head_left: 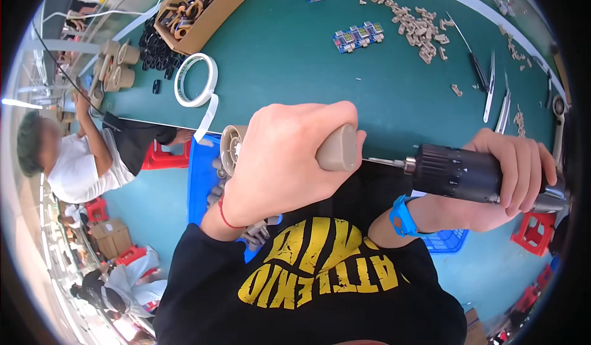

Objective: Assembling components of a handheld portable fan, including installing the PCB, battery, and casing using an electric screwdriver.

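My left hand (286, 151) is closed around a beige plastic housing (338, 152), its blunt end showing past the thumb. A round, ribbed beige end (232, 150) sticks out on the hand's other side; whether both belong to one piece is hidden by the hand. My right hand (514, 169) grips a black electric screwdriver (458, 174) lying level, with its thin bit pointing left. The bit's tip is beside the blunt end of the housing; I cannot tell whether they touch.
On the green table (277, 55) are a roll of white tape (212, 81), a cardboard box (215, 21) of parts, small circuit boards (358, 36), loose beige clips (422, 34), a thin screwdriver (477, 71) and tweezers (490, 89). Below the edge, a blue crate (198, 178) holds beige parts. A person (92, 154) sits left.
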### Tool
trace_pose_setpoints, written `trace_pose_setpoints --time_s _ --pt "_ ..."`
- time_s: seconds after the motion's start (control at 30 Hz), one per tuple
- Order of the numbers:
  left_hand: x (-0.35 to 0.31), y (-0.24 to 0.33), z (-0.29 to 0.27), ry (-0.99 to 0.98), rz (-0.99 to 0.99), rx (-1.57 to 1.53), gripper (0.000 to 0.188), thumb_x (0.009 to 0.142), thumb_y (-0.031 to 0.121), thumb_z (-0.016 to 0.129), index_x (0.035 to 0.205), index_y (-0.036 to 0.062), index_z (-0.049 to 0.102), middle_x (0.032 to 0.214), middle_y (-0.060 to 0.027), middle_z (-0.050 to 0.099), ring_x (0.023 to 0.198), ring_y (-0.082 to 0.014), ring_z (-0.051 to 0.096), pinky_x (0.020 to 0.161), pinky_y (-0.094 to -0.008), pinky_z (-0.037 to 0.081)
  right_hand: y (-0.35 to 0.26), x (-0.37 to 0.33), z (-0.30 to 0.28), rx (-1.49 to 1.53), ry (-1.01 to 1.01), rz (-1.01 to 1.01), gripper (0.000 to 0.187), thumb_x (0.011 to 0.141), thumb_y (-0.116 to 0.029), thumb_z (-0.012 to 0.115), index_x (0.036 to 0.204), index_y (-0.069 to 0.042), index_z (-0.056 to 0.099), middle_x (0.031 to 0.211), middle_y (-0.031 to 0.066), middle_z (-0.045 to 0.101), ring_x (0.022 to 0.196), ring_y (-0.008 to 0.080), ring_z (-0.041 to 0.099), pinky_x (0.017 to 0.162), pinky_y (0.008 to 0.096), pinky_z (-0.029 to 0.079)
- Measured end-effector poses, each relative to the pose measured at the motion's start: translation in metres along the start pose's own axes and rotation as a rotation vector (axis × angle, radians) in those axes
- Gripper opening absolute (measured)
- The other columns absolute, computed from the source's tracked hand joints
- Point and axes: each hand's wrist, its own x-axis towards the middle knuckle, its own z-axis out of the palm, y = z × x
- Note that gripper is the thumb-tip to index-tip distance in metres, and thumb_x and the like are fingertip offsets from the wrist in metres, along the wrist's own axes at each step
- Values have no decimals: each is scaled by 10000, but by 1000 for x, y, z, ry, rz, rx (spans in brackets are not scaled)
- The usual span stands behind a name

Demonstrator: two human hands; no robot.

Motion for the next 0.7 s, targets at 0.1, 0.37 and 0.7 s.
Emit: trace_pose_setpoints --time_s 0.1,0.37,0.7 --pt "0 6 6 -24 0 18 193 722 48 772 721 57 579 591 -78 577 493 -245 552 470 -305 416 4 -5 2 3 -1 -98 345 962 -404 454 908 -87 579 596 20 598 453 117 576 471 232 533" --pt "0 12 12 -76 14 84 201 720 51 769 716 60 568 584 -82 561 495 -256 543 471 -317 414 -7 -7 -2 50 4 -2 287 952 -344 470 889 -85 574 596 20 591 450 128 566 469 237 534" --pt "10 8 16 -116 55 98 178 746 70 749 725 67 572 607 -90 569 524 -289 557 483 -341 437 -7 -4 -5 29 2 -35 287 957 -330 464 864 -80 569 597 25 592 454 129 574 457 238 533"
